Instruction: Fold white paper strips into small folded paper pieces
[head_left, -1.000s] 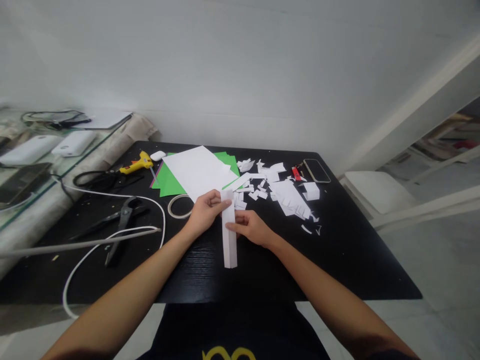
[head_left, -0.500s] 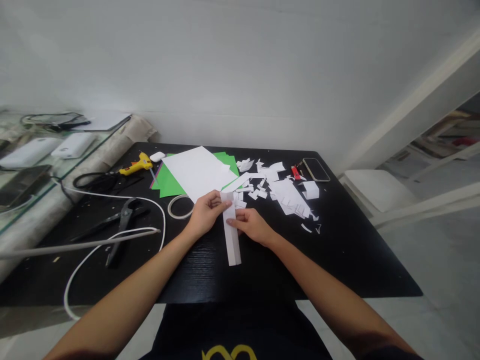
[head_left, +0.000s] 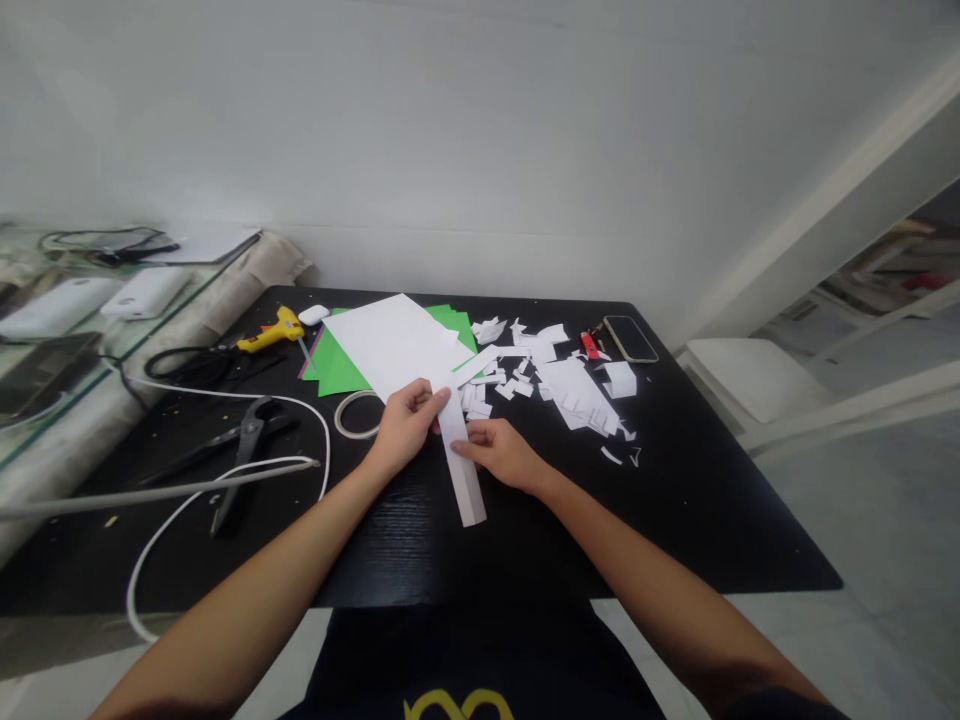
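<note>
A long white paper strip (head_left: 462, 470), creased along its length, is held between my two hands over the near middle of the black table. My left hand (head_left: 405, 425) pinches its upper end, thumb on top and fingers behind. Lower down, my right hand (head_left: 504, 455) grips the strip's right edge with the thumb in front; its other fingers are partly hidden behind the paper. Just beyond my hands lie a large white sheet (head_left: 394, 340) on green sheets (head_left: 337, 365) and small white paper scraps (head_left: 517, 385).
Left of my hands are a tape roll (head_left: 339, 418), pliers (head_left: 251, 440), a white cable (head_left: 326, 440) and a yellow glue gun (head_left: 274, 332). Toward the right lie cut white paper (head_left: 574, 385), a red object (head_left: 589, 345) and a phone (head_left: 631, 339). A wall stands behind the table.
The strip has tilted, its upper end shifting left and its lower end slightly right. Both hands keep their hold, the left one having moved slightly left.
</note>
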